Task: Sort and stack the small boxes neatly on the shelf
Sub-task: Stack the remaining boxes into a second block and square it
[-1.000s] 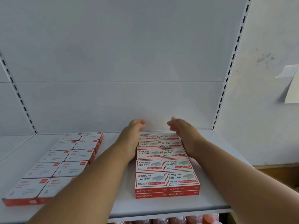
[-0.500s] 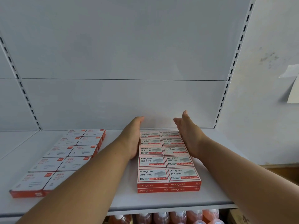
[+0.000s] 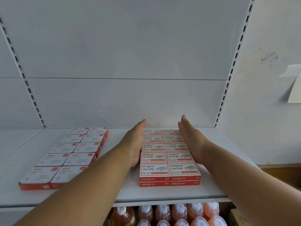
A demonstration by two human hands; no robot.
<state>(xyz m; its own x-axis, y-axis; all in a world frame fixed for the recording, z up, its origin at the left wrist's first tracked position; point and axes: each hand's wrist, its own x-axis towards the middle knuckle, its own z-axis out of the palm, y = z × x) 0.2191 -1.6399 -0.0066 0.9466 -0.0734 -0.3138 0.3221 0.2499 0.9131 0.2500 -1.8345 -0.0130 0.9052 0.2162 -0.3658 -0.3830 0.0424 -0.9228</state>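
A: Orange liquid fills the bottles (image 3: 162, 214) nearest us, white caps up, on the level below the shelf (image 3: 162, 193).

B: And on the white shelf itself?

A: The stapler-pin boxes (image 3: 169, 154) sit at the middle right, red and white, laid 2 across and 5 deep. The front edge shows 2 layers, one stacked on the other. The tops read "wengu" and "24/6", with Chinese characters beside and a red strip naming 12. The front faces repeat "wengu" and "24/6" in white on red.

B: Where are the hands?

A: The left hand (image 3: 135, 142) lies flat along the left side of that block, fingers straight, pressing against it; its grip is released. The right hand (image 3: 190, 141) does the same on the right side, palm inward, fingers extended toward the back panel (image 3: 127, 101); it grasps nothing either.

B: Anything else?

A: A second group, the paper-clip boxes (image 3: 71, 154), lies well apart to the left, also 2 by 5, with red sides; its print is too blurred to read. Farther right, a paper sheet (image 3: 294, 85) hangs on the wall (image 3: 268, 111).
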